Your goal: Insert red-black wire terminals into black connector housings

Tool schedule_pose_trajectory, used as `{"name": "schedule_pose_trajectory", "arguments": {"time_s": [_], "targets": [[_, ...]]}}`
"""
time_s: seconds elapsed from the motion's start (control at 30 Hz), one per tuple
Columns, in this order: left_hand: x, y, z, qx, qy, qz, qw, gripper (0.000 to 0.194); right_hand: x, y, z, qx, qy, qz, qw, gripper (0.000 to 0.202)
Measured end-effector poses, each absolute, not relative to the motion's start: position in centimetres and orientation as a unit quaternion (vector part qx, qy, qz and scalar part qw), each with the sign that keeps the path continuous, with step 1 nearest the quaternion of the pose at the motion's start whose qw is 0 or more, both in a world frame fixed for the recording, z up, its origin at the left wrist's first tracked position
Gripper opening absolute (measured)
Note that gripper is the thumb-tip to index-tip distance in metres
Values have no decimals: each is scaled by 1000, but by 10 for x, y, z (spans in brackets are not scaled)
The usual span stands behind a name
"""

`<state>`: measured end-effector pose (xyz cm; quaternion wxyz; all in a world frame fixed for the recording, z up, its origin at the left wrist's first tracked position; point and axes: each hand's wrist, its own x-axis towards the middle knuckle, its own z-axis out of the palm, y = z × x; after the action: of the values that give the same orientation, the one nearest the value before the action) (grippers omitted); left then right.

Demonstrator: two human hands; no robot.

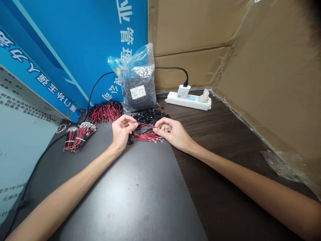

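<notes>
Between my hands a thin red and black wire lead (145, 124) is stretched sideways. My left hand (122, 129) pinches its left end between thumb and forefinger. At the other end, the fingertips of my right hand (172, 132) are closed on the lead; what sits at the tips is too small to make out. Under the hands lie several loose red and black wires (146, 136) with pale metal ends. Just behind them spreads a heap of small black plastic connector housings (152, 115).
Behind stands a clear bag of black parts (139, 90) with a white label. A pile of red and black wires (106, 112) and tied wire bundles (80, 135) lie left. A white power strip (188, 100) with a plugged charger stands right, by cardboard walls (190, 30).
</notes>
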<state>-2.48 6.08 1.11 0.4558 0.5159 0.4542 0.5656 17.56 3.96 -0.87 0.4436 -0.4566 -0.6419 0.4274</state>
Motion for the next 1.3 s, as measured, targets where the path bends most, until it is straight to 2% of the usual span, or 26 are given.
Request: {"name": "schedule_pose_trajectory", "arguments": {"time_s": [0.37,0.67,0.9,1.3], "targets": [[-25,61,10,513,456,568,455,14,175,41,-11,-454,-638,434,445,23],[-25,60,10,526,449,558,459,14,175,44,-11,-437,-560,480,515,30],[-25,60,9,537,443,555,456,15,177,45,-11,-451,-517,490,538,23],[-24,60,10,541,461,559,427,13,178,44,-6,-479,-525,465,528,12]]}}
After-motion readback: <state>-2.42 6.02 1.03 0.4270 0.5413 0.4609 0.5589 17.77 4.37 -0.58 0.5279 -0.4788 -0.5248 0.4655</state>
